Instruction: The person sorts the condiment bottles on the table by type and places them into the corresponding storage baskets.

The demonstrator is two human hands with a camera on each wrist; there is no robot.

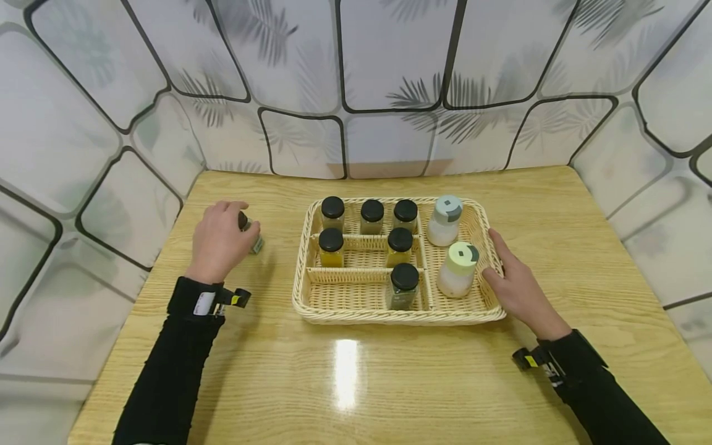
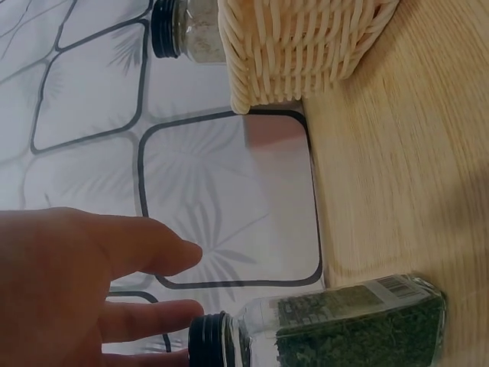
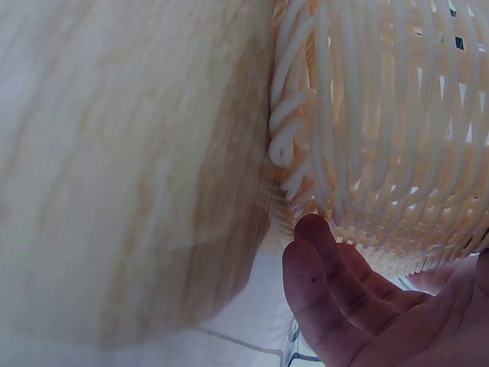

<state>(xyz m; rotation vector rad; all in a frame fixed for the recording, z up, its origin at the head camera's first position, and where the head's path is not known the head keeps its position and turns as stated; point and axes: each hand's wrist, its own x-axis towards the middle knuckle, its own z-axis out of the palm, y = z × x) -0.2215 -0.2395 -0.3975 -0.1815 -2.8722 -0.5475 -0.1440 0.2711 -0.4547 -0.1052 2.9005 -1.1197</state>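
Note:
My left hand [image 1: 219, 241] is at a small glass spice jar [image 2: 359, 325] with a black cap and dried green flakes, which stands on the table left of the basket. Fingertips [image 2: 187, 315] reach the cap, while the thumb is apart from it. With thumb over the rim and fingers along the outer wall, my right hand [image 1: 520, 287] grips the right end of a woven basket [image 1: 367, 317]. Several black-capped jars stand in its left compartments, one of them a green-flake jar [image 1: 403, 287]. A blue-lidded shaker [image 1: 445, 221] and a yellow-green-lidded shaker [image 1: 458, 270] occupy the right compartment.
The wooden table [image 1: 278, 383] extends in front of the basket and to both sides. A patterned cloth backdrop [image 1: 389, 62] rises along its back and sides. Low woven dividers [image 1: 356, 276] split the basket's left part into rows.

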